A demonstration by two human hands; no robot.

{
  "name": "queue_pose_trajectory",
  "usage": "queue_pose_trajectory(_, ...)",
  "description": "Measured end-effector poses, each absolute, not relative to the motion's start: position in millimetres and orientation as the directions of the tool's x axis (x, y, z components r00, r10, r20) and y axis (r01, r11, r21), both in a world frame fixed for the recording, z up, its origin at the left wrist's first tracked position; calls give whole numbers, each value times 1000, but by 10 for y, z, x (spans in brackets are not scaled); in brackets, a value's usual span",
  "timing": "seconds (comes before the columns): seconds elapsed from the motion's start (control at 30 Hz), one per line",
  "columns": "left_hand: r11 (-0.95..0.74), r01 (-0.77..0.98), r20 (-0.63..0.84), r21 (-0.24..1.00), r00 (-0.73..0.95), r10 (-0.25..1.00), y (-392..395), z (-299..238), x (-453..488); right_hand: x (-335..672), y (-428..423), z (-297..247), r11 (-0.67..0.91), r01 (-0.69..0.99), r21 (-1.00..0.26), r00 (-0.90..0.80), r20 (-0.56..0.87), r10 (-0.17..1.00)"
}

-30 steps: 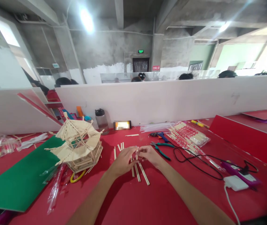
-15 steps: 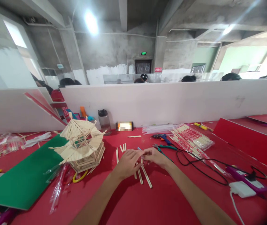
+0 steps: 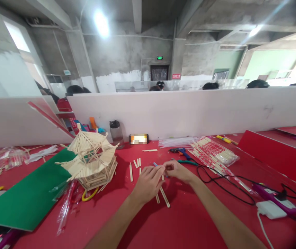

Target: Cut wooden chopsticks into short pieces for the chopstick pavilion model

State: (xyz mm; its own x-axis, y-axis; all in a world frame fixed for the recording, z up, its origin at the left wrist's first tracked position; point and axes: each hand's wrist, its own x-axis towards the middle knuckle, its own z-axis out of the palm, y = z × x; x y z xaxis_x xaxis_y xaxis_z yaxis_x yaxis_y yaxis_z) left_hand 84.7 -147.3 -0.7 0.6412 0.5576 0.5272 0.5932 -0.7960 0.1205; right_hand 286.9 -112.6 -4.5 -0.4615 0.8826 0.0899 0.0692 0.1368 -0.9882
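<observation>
Both hands meet over the red table [image 3: 179, 221] just in front of me. My left hand [image 3: 148, 183] lies palm down with its fingers curled, resting on a few short wooden sticks [image 3: 163, 197]. My right hand [image 3: 180, 172] is pinched at the fingertips on a thin blue-tipped tool [image 3: 156, 165] that pokes out to the left between the two hands. More cut sticks [image 3: 135, 166] lie loose a little beyond my left hand. A pavilion model built of sticks [image 3: 92, 160] stands to the left, partly on a green board [image 3: 28, 197].
Pliers [image 3: 186, 162] and a blue glue gun [image 3: 178, 151] lie beyond my right hand, with packs of wrapped chopsticks [image 3: 212, 152] further right. A black cable [image 3: 223, 183], a white adapter [image 3: 271, 209] and a purple tool [image 3: 275, 199] lie at right. A bottle [image 3: 116, 131] stands by the white partition [image 3: 189, 110].
Both hands have shifted slightly right and nearer to me. The blue-tipped tool now shows between them. The camera tilted a little.
</observation>
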Motion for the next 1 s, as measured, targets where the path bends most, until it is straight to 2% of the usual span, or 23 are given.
queue_pose_trajectory(0.13,-752,639,535,160,584,611,-1341,4,735,2781,-1105,-58,149,72,-986,-365,113,924)
queue_pose_trajectory(0.23,-589,785,495,190,441,748,-1211,46,553,2836,-1046,-57,209,150,-966,-304,156,940)
queue_pose_trajectory(0.37,-301,939,288,167,245,926,-1021,53,218,2933,-879,-58,315,352,-881,-316,205,926)
queue_pose_trajectory(0.5,-99,984,68,149,90,994,-887,-55,14,2885,-646,2,359,632,-687,-295,216,931)
queue_pose_trajectory(0.57,-91,980,40,177,85,996,-845,-119,-15,2786,-534,37,344,677,-651,-294,189,937)
queue_pose_trajectory(0.73,-108,969,63,224,96,993,-812,-193,-6,2391,-359,6,297,613,-732,-374,62,926)
queue_pose_trajectory(1.0,-88,985,49,147,82,995,-904,-112,87,1999,-259,-126,206,751,-627,-317,-69,946)
